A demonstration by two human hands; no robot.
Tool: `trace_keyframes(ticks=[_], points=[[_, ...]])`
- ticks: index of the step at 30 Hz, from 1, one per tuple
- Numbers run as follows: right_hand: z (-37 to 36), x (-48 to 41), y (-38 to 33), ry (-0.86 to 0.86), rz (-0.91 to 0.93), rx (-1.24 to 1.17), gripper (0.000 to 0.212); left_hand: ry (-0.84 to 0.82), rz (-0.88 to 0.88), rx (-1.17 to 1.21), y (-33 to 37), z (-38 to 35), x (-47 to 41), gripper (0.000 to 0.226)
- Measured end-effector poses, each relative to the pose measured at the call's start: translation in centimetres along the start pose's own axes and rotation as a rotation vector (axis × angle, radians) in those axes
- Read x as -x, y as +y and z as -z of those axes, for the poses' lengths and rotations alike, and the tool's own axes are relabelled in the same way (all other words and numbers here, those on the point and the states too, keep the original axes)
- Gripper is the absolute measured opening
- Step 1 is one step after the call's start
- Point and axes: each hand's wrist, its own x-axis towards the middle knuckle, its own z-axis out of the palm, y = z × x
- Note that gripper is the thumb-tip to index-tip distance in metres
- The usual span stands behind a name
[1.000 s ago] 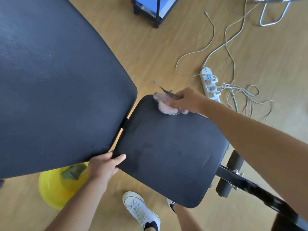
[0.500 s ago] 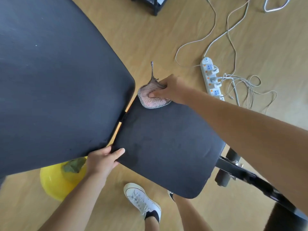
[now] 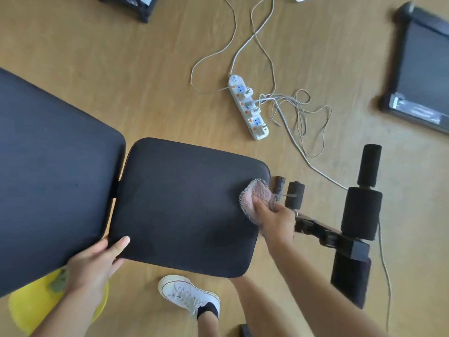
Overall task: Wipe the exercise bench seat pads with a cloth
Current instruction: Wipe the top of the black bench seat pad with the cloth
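Observation:
The black seat pad [image 3: 184, 205] fills the middle of the view, and the larger black back pad [image 3: 53, 176] lies to its left. A pink cloth [image 3: 255, 197] is pressed on the seat pad's right edge under my right hand [image 3: 274, 217], which grips it. At the seat pad's near left corner my left hand [image 3: 94, 263] holds the pad, thumb on top and fingers underneath.
Black foam rollers [image 3: 362, 210] and the bench frame [image 3: 323, 233] stick out to the right. On the wooden floor beyond lies a white power strip [image 3: 247, 108] with tangled cables. A yellow basin [image 3: 31, 310] sits under the back pad. My white shoe [image 3: 187, 294] stands below the seat.
My right hand has swept the cloth from the seat pad's far left corner across to its right edge. The view has swung right, and my left hand keeps its hold on the corner.

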Motion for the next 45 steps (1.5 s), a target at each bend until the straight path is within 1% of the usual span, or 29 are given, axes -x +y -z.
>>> trace_keyframes(ticks=[2, 4, 6, 10, 12, 13, 15, 17, 19, 20, 21, 23, 25, 26, 27, 29, 32, 34, 37, 38, 40, 41, 43, 44, 45], points=[[-0.4, 2.9, 2.3, 0.047, 0.066, 0.05, 0.058, 0.008, 0.004, -0.002, 0.2, 0.0, 0.2, 0.07], [0.2, 3.2, 2.7, -0.002, 0.102, 0.081, 0.057, 0.005, 0.014, -0.004, 0.5, -0.1, 0.6, 0.067], [0.7, 0.8, 0.6, -0.02, 0.097, 0.104, 0.056, 0.0, 0.03, -0.001, 0.8, -0.2, 0.9, 0.065], [0.8, -3.9, -6.3, 0.108, 0.056, -0.06, 0.061, -0.021, 0.047, 0.005, 1.1, -0.2, 1.4, 0.066], [0.5, -3.0, -6.0, 0.146, 0.024, -0.059, 0.054, -0.031, 0.053, 0.013, 1.2, -0.3, 1.5, 0.066], [0.1, -1.6, -4.7, 0.143, -0.008, -0.061, 0.052, -0.039, 0.06, 0.016, 1.2, -0.3, 1.5, 0.065], [-0.3, 2.4, -0.7, 0.12, -0.046, -0.044, 0.045, -0.053, 0.079, 0.02, 1.1, -0.2, 1.4, 0.062], [0.0, 5.6, 2.4, 0.014, -0.066, -0.023, 0.036, -0.045, 0.082, 0.01, 1.1, -0.1, 1.3, 0.061], [0.9, 5.0, 2.6, -0.089, -0.086, 0.003, 0.043, -0.036, 0.087, 0.005, 1.3, 0.1, 1.1, 0.059], [1.3, 3.5, 1.8, -0.106, -0.084, 0.037, 0.046, -0.041, 0.1, 0.006, 1.3, 0.1, 1.1, 0.057], [1.6, 1.6, 0.4, -0.086, -0.073, 0.062, 0.048, -0.043, 0.111, 0.002, 1.1, 0.2, 1.0, 0.055], [1.9, -1.3, -2.8, 0.018, -0.1, -0.012, 0.049, -0.034, 0.115, -0.012, 1.0, 0.2, 1.0, 0.057], [1.1, -1.1, -3.4, 0.081, -0.084, -0.123, 0.052, -0.056, 0.1, 0.003, 1.0, 0.0, 0.9, 0.06], [0.5, 0.2, -2.3, 0.083, -0.083, -0.126, 0.052, -0.068, 0.099, 0.009, 1.1, -0.1, 0.8, 0.061], [-0.2, 2.2, -0.6, 0.063, -0.103, -0.116, 0.046, -0.065, 0.105, 0.018, 1.0, 0.0, 0.6, 0.062], [-0.9, 6.5, 3.8, 0.014, -0.222, -0.122, 0.038, -0.041, 0.121, 0.031, 1.1, 0.2, 0.6, 0.065], [-2.0, 12.0, 8.4, -0.026, -0.476, -0.175, 0.042, -0.034, 0.126, 0.016, 1.7, -0.1, 0.9, 0.069], [-4.6, 15.1, 8.7, -0.067, -0.636, -0.318, 0.042, -0.033, 0.114, -0.018, 1.8, -0.2, 0.8, 0.07], [-9.6, 17.8, 6.2, -0.105, -0.877, -0.642, 0.038, -0.04, 0.119, -0.07, 1.2, 0.1, 0.2, 0.074], [-11.1, 18.4, 5.2, -0.1, -0.918, -0.716, 0.041, -0.026, 0.111, -0.105, 1.0, 0.2, -0.1, 0.076], [-14.4, 20.0, 3.2, -0.148, -0.929, -0.742, 0.045, 0.012, 0.054, -0.207, 0.7, 0.4, -0.3, 0.077], [-16.0, 20.9, 2.1, -0.217, -0.916, -0.745, 0.043, 0.026, 0.028, -0.235, 0.5, 0.4, -0.4, 0.072], [-18.6, 22.5, 0.4, -0.336, -0.881, -0.777, 0.039, 0.034, 0.006, -0.259, 0.1, 0.5, -0.6, 0.053], [-19.2, 22.9, 0.2, -0.37, -0.849, -0.79, 0.039, 0.034, -0.001, -0.261, 0.0, 0.6, -0.8, 0.049], [-18.9, 22.7, 0.2, -0.386, -0.834, -0.776, 0.04, 0.024, -0.006, -0.259, 0.0, 0.7, -0.9, 0.05]])
